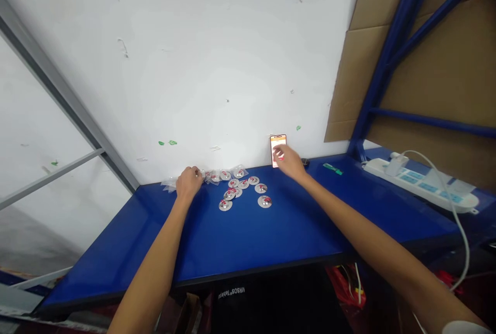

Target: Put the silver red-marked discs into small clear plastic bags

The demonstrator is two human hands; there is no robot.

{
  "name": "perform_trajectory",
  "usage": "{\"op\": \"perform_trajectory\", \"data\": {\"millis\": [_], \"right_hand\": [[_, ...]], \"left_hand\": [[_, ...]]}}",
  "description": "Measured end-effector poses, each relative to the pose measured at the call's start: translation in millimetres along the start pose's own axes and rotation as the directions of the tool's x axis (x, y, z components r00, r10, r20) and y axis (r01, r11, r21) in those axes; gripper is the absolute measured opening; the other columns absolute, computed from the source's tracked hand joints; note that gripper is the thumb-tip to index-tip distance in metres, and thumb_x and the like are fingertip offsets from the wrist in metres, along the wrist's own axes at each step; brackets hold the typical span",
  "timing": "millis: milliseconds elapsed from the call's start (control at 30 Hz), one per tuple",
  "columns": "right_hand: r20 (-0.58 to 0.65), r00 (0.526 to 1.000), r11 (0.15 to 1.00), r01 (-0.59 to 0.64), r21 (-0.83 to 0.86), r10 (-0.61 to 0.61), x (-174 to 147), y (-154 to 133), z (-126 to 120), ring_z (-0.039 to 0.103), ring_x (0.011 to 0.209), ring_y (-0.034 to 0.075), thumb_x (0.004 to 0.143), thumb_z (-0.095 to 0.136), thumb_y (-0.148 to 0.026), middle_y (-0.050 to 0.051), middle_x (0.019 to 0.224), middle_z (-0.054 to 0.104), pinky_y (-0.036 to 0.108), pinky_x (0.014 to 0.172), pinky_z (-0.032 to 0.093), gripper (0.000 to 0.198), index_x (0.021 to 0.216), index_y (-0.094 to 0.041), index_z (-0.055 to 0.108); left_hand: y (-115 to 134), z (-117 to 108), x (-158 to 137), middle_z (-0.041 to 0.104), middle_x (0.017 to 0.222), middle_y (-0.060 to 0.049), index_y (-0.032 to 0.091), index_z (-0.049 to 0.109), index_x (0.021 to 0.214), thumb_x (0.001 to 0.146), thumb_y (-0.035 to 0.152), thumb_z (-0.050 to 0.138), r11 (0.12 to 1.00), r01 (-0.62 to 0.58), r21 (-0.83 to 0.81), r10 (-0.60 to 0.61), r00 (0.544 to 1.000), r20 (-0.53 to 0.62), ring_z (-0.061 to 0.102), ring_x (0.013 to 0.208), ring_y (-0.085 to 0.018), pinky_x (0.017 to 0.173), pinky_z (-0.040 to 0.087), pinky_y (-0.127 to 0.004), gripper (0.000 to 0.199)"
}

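Observation:
My left hand (189, 183) rests at the back of the blue table, fingers curled in a pinch beside clear plastic bags (169, 184). What lies between its fingertips is too small to make out. My right hand (290, 163) reaches in front of a lit phone (279, 140) leaning upright on the wall, its somewhat blurred fingers stretched towards the screen. Between the hands lie several round, shiny discs with red marks, among them a near disc (264, 201) and a left disc (225, 205). Some discs, such as a bagged one (239, 172), sit in clear plastic along the wall.
A white power strip (422, 184) with a plugged-in cable (459, 220) lies on the right. Near it is a small green object (332, 169). A blue metal frame (382, 70) backed by cardboard (356, 70) rises at the right, and a grey frame (70, 86) stands left.

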State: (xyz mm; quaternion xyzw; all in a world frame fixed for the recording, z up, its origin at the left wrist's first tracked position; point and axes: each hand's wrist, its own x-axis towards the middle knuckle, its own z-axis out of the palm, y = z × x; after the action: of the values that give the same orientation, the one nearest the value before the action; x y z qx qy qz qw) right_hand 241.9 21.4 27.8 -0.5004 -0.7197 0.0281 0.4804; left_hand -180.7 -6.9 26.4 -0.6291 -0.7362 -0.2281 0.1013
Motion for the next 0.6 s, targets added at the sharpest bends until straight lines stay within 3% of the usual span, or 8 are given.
{"op": "perform_trajectory", "data": {"millis": [67,133,300,600], "right_hand": [[-0.193,0.974,0.993,-0.117,0.007,0.116,27,28,-2,0.067,0.094,0.025,0.096,0.062,-0.035,0.014,0.117,0.069,0.041,0.092,0.055,0.029,0.121,-0.018,0.063],[-0.31,0.921,0.972,-0.23,0.056,0.236,49,52,0,0.063,0.102,0.028,0.091,0.069,-0.044,0.014,0.121,0.062,0.045,0.096,0.055,0.039,0.12,-0.019,0.059],[-0.273,0.902,0.935,-0.285,0.21,0.336,69,80,17,0.058,0.11,0.029,0.082,0.077,-0.062,0.011,0.122,0.052,0.048,0.103,0.053,0.056,0.116,-0.023,0.054],[-0.328,0.872,0.931,-0.331,0.151,0.363,74,76,32,0.049,0.122,0.035,0.068,0.088,-0.07,0.01,0.12,0.046,0.053,0.11,0.045,0.074,0.113,-0.025,0.05]], "left_hand": [[6,-1,-3,0.075,0.118,-0.014,0.024,0.078,0.108,0.103,0.033,0.05,1.0,-0.02,-0.016,0.02,1.0,-0.004,0.072,0.104,-0.035,0.084,0.052,-0.04,0.03],[11,-1,-6,0.076,0.118,-0.012,0.025,0.078,0.107,0.103,0.033,0.05,0.999,-0.038,-0.029,0.038,0.999,0.003,0.072,0.105,-0.033,0.083,0.052,-0.039,0.03],[18,2,-10,0.079,0.115,-0.011,0.024,0.08,0.105,0.102,0.033,0.051,0.996,-0.064,-0.064,0.067,0.997,0.042,0.072,0.106,-0.03,0.085,0.052,-0.036,0.03],[27,-1,-13,0.08,0.111,-0.01,0.024,0.081,0.102,0.101,0.035,0.053,0.991,-0.085,-0.099,0.085,0.996,-0.004,0.073,0.104,-0.03,0.086,0.053,-0.036,0.03]]}}
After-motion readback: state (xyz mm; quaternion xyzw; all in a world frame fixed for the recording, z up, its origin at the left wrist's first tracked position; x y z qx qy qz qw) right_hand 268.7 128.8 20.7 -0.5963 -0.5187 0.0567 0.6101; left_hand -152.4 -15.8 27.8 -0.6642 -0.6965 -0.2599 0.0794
